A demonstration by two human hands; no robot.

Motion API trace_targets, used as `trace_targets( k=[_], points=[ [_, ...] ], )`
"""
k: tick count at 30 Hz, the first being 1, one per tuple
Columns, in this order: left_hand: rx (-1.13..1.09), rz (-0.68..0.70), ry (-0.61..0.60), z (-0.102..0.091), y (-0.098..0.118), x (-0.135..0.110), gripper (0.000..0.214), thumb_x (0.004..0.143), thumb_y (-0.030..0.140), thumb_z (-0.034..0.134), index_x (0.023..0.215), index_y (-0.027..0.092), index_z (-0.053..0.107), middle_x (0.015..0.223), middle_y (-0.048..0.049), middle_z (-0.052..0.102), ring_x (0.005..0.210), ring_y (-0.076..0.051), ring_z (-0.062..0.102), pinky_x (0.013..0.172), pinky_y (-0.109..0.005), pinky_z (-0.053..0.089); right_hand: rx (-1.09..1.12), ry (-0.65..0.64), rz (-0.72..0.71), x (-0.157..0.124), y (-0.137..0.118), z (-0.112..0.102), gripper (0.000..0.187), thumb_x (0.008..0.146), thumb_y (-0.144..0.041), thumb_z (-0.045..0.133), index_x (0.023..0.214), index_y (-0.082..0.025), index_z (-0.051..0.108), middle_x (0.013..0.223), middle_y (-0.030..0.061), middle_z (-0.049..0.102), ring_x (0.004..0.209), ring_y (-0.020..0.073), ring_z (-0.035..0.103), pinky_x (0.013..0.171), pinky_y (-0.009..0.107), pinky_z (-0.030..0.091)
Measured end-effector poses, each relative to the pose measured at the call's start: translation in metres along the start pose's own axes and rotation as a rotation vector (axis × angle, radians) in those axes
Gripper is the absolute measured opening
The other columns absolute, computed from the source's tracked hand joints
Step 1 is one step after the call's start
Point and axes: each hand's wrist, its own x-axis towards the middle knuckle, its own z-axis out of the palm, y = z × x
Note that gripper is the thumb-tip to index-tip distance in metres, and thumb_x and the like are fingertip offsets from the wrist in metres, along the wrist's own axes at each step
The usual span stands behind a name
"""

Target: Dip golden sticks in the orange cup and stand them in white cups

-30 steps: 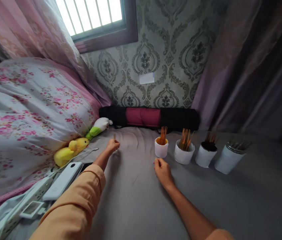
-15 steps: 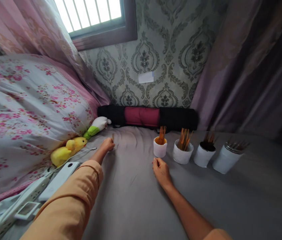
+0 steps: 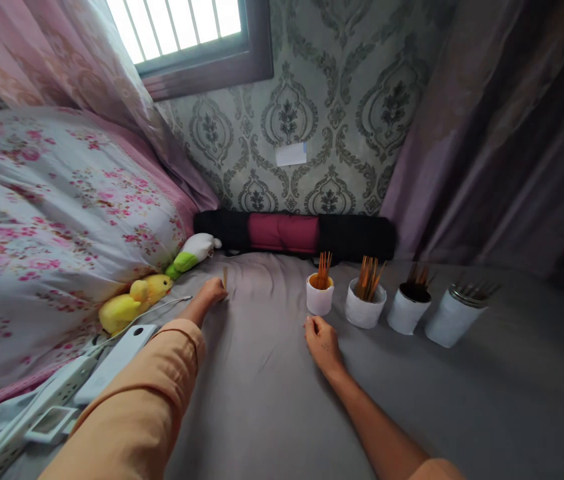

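Observation:
My left hand is closed around a few thin sticks, whose tips stand up above the fingers, low over the grey sheet. My right hand rests on the sheet with its fingers curled in; whether anything is inside them is hidden. Just beyond it stands a small white cup with orange-brown sticks in it. To its right come a wider white cup, a white cup with a dark inside and a tilted-looking white jar, each with thin sticks in it.
A black and maroon roll lies along the wall. On the left are a yellow plush duck, a green and white plush toy, a white cable, a power bank-like white box, a power strip and floral bedding.
My left hand has shifted very slightly, and more of the sticks' length shows above its fingers. My right hand and the cups stay where they were.

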Motion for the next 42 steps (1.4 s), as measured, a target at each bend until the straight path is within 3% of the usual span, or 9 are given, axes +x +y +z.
trace_targets(
  k=[16,29,42],
  points=[
    [-0.018,-0.047,-0.047,-0.001,0.000,-0.003,0.008,0.055,0.014,0.058,0.063,0.015,0.060,0.061,-0.0053,0.059,0.071,-0.017,0.057,0.061,-0.020,0.039,-0.005,-0.009,0.009,0.000,0.001,0.001,0.040,0.082,-0.043,0.032,0.064,-0.016,0.056,0.053,0.0027,0.055,0.047,0.0115,0.045,0.045,0.021,0.029],
    [0.024,-0.058,-0.030,0.013,-0.009,0.013,0.013,0.058,0.016,0.056,0.069,0.012,0.061,0.070,-0.0115,0.061,0.078,-0.022,0.058,0.063,-0.024,0.041,-0.014,-0.015,0.002,0.000,0.001,0.000,0.039,0.082,-0.042,0.032,0.064,-0.016,0.055,0.054,0.0027,0.055,0.047,0.0114,0.045,0.045,0.020,0.029],
    [0.018,-0.071,-0.037,0.014,-0.009,0.015,0.014,0.060,0.015,0.056,0.072,0.012,0.061,0.073,-0.0120,0.063,0.081,-0.022,0.059,0.063,-0.023,0.041,0.002,-0.014,0.028,0.000,-0.001,-0.001,0.035,0.081,-0.040,0.035,0.062,-0.017,0.055,0.053,0.0022,0.054,0.047,0.0116,0.045,0.045,0.021,0.029]
  ],
)
